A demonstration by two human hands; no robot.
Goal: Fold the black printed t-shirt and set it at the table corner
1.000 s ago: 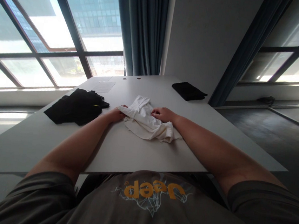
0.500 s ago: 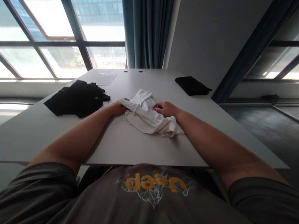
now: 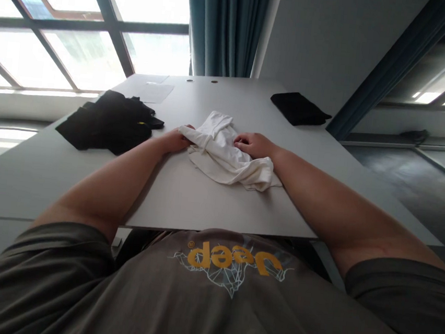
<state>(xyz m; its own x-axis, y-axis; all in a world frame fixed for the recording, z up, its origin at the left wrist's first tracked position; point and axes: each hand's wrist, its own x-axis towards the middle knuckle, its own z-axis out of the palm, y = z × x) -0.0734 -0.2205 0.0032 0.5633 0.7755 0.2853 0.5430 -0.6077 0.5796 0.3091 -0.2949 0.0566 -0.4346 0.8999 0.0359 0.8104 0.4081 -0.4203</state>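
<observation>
A crumpled white garment [image 3: 223, 154] lies in the middle of the grey table [image 3: 188, 200]. My left hand [image 3: 174, 140] grips the garment's left edge with its fingers curled round the cloth. On the garment's right side my right hand [image 3: 254, 144] rests with fingers bent, pinching the fabric. Both forearms stretch across the table from its near edge.
A heap of black clothes [image 3: 106, 121] lies to the left of my left hand. A folded black garment [image 3: 299, 109] sits at the far right corner. A sheet of paper [image 3: 154, 92] lies at the back left. Windows and a blue curtain [image 3: 224, 28] stand behind the table.
The camera has tilted down, so the table and clothes sit higher in view. Both hands hold the white garment much as before.
</observation>
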